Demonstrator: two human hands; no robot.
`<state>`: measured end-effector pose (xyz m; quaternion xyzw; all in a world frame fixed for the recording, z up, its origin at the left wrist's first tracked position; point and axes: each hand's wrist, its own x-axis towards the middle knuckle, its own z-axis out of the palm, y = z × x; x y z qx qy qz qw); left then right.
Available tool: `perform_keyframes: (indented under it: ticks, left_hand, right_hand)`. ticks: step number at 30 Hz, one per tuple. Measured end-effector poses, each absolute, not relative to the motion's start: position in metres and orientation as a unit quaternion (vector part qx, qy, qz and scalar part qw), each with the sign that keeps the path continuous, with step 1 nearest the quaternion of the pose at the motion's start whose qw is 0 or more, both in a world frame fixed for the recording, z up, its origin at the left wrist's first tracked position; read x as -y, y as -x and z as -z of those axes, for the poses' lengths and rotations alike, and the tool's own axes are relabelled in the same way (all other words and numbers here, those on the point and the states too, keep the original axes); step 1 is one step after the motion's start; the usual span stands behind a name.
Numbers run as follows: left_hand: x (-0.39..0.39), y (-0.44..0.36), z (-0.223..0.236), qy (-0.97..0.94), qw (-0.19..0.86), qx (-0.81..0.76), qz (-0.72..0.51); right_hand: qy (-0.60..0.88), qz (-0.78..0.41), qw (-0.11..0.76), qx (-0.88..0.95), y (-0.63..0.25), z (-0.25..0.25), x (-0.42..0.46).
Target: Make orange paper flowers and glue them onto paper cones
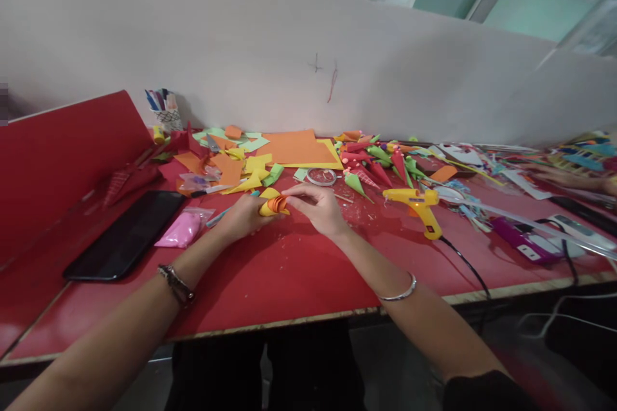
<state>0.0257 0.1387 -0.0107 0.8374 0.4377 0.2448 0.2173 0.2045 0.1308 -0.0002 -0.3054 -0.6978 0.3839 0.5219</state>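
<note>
Over the red table, my left hand (245,217) is closed around a rolled piece of yellow and orange paper (276,205). The layered orange end of the roll points right, toward my right hand (322,208). There the thumb and fingers of that hand pinch the orange edge; the exact contact is partly hidden. Just beyond my hands lie yellow paper scraps (255,173) and a round clear ring-shaped item (321,176). A green paper cone (355,183) rests to the right of them.
A yellow glue gun (417,207) lies at right, its black cord running off the front edge. Left are a black phone (126,234) and a pink bag (180,229). Paper sheets (292,146) and small cones (378,157) line the back. Another person's hand (563,176) is far right.
</note>
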Motion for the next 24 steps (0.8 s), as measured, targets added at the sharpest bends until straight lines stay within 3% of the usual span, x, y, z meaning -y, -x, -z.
perform_keyframes:
  ticks: [24]
  left_hand:
    - [-0.1394, -0.0236, 0.01, -0.854, 0.16, -0.44, -0.228]
  right_hand:
    - [0.283, -0.354, 0.524, 0.721, -0.2025, 0.0039, -0.1319]
